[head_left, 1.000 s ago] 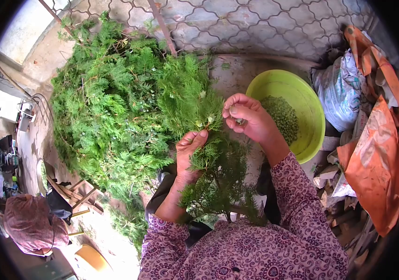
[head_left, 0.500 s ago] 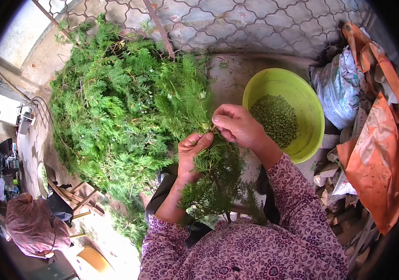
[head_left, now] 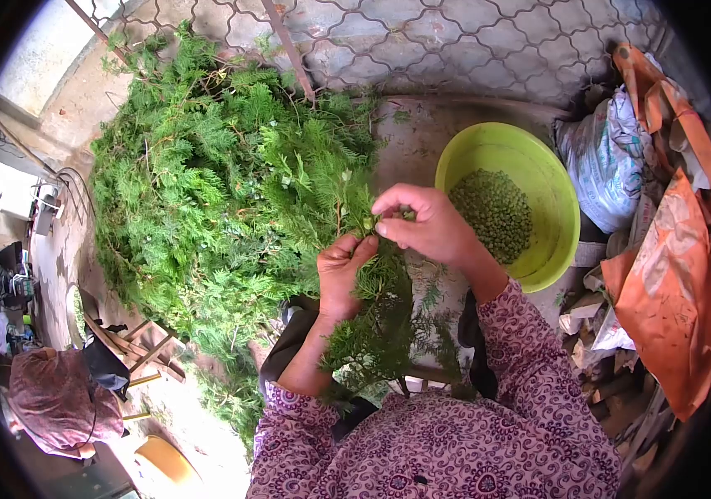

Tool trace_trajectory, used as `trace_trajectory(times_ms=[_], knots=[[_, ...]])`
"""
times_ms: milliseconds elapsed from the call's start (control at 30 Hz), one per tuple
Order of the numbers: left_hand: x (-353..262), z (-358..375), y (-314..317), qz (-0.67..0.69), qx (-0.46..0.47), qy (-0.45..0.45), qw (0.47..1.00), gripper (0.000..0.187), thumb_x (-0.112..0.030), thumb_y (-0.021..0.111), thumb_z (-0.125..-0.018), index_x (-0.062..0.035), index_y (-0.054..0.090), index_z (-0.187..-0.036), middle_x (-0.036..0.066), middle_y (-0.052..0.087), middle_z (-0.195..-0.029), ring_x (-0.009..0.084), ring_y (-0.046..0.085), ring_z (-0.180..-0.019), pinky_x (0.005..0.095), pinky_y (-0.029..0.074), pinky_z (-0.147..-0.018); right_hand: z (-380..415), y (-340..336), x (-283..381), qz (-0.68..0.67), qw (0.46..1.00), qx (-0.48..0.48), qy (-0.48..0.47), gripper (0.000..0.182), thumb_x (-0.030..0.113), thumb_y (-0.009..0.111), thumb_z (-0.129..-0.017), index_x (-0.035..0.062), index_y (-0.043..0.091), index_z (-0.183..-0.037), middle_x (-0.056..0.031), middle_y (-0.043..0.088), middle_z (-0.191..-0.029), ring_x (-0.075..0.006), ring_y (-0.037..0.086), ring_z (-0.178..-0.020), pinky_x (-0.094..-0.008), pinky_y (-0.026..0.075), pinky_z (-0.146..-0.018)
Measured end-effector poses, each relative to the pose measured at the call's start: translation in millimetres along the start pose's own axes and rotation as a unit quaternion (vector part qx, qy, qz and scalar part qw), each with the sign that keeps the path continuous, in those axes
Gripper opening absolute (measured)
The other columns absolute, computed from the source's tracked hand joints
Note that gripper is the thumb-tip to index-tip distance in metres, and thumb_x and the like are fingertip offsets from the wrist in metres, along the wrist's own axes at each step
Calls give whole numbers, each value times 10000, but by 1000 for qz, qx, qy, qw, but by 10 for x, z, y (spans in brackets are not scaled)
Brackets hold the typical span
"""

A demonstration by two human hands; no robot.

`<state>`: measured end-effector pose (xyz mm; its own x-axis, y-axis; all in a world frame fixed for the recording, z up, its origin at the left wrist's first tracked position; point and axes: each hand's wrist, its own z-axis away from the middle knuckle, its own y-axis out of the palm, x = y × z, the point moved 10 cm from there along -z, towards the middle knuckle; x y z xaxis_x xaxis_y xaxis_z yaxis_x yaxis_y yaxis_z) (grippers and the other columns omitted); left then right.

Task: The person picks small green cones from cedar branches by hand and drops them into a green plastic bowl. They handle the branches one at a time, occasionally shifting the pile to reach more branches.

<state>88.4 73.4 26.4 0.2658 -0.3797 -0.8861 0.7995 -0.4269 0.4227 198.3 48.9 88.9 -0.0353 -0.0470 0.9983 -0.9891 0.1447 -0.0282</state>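
- Green leafy branch (head_left: 376, 333) was in front of the person's torso, btwn lap & heap, its lower foliage hanging below the hands.
- L hand (head_left: 343, 270): gripping the branch stem btwn thumb & fingers, thumb on top.
- R hand (head_left: 422, 220): just beside L hand, at the branch's upper part; fingers curled round a few small green berries (head_left: 407, 214), thumb & index tips slightly parted nr the stem.
- Yellow-green basin (head_left: 561, 183) sat on the floor (head_left: 405, 137), to the R beyond the R forearm; loose green berries lay in a pile (head_left: 492, 212) over its bottom, mostly the L part.
- Big heap of cut greenery (head_left: 197, 191) on the floor to the L, up nr the metal mesh (head_left: 455, 41).
- Far R: whitish sack (head_left: 609, 162), crumpled orange bag (head_left: 671, 308), split wood pcs (head_left: 613, 387) below.
- Far L: another person (head_left: 56, 399) in reddish patterned clothing, w/ an orange-yellow tub (head_left: 164, 461) close by.
- Both sleeves (head_left: 530, 333): purple-pink print, same as the shirt front.
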Motion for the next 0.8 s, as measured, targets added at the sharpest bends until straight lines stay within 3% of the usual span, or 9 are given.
trace_trajectory(times_ms=[33,233,433,567,633,667,700,733,800], knots=[[4,0,7,0,0,0,1000,61,-19,576,-829,-10,628,-798,-55,559,-678,2,432,-572,171,352,-493,11,-9,128,121,983,-25,-137,218,13,609,-749,-1,580,-964,-36,571,-766,-114,563,-656,-255,460,-567],[14,-3,16,-55,10,13,998,68,-13,564,-831,2,630,-825,-52,563,-697,0,440,-600,169,360,-503,86,44,174,278,940,-32,-195,274,28,624,-715,39,593,-987,-129,591,-826,-228,597,-671,-307,464,-586],[37,-2,64,-53,35,-11,998,70,-10,560,-830,0,625,-807,-49,559,-694,-2,441,-601,170,356,-498,162,104,188,359,915,-36,-181,198,62,595,-733,54,574,-930,-130,539,-732,-337,544,-643,-409,435,-570],[38,-7,81,-22,34,-21,999,71,-11,565,-827,-3,635,-822,-44,571,-694,6,458,-589,176,375,-500,159,59,180,352,908,-69,-217,206,64,618,-744,17,546,-932,-112,553,-737,-250,557,-579,-343,438,-530],[4,15,99,4,20,-34,999,73,-10,566,-826,-5,639,-826,-44,572,-688,9,464,-583,179,382,-499,84,-83,-59,145,981,-73,-106,146,100,588,-800,17,526,-902,-51,525,-690,-147,499,-490,-284,393,-441],[-8,27,112,-3,22,-39,999,68,-13,576,-821,-10,643,-828,-42,575,-683,12,473,-577,182,386,-499,73,-126,-6,145,981,-73,-106,146,100,588,-800,17,526,-902,-51,525,-690,-147,499,-490,-284,393,-441],[-8,37,111,-10,23,-43,999,65,-16,585,-815,-15,648,-831,-40,577,-677,16,481,-572,184,391,-500,36,-263,-162,-46,996,-81,7,132,112,569,-819,23,528,-906,-25,509,-681,-105,461,-474,-249,358,-417],[-3,32,83,-9,21,-44,999,65,-16,585,-815,-15,648,-831,-40,577,-677,16,481,-572,184,391,-500,46,-298,-364,-236,961,-84,119,121,124,550,-837,30,530,-910,1,492,-672,-62,424,-458,-214,323,-393],[18,0,16,28,22,-58,998,63,-14,596,-804,-23,651,-832,-29,588,-679,19,494,-569,183,399,-502,-6,-567,-306,-321,939,-110,57,79,114,536,-833,40,528,-861,10,496,-651,-44,426,-472,-176,283,-368]])
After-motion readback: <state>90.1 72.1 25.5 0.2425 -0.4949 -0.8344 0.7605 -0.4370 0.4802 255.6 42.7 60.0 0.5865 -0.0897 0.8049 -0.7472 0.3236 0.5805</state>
